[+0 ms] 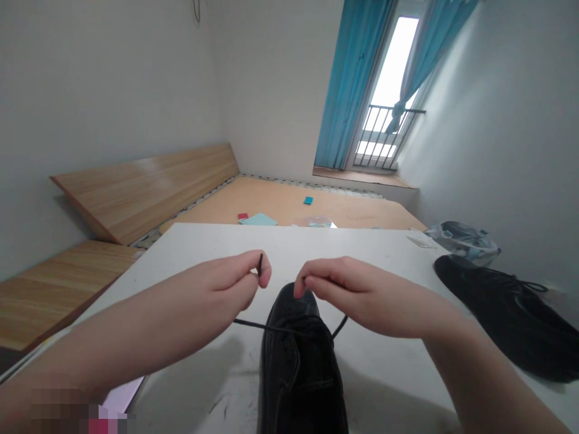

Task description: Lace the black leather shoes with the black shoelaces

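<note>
A black shoe (301, 361) stands on the white table in front of me, its toe pointing away. Above its left side, my left hand (239, 280) pinches one end of a black shoelace (260, 263), whose tip sticks up between thumb and forefinger. The lace runs from the shoe's front out to the left, under this hand. My right hand (346, 289) is over the toe's right side, thumb and forefinger pressed together on a dark lace end. On that side the lace rises from the shoe and goes behind the hand. The hands are apart from each other.
A second black shoe (506, 313) sits at the table's right, beside a clear plastic bag (465, 241). The white table (190, 247) borders a wooden board surface (280, 193) bearing a small blue item (308, 200). A wooden panel (158, 187) leans at the left wall.
</note>
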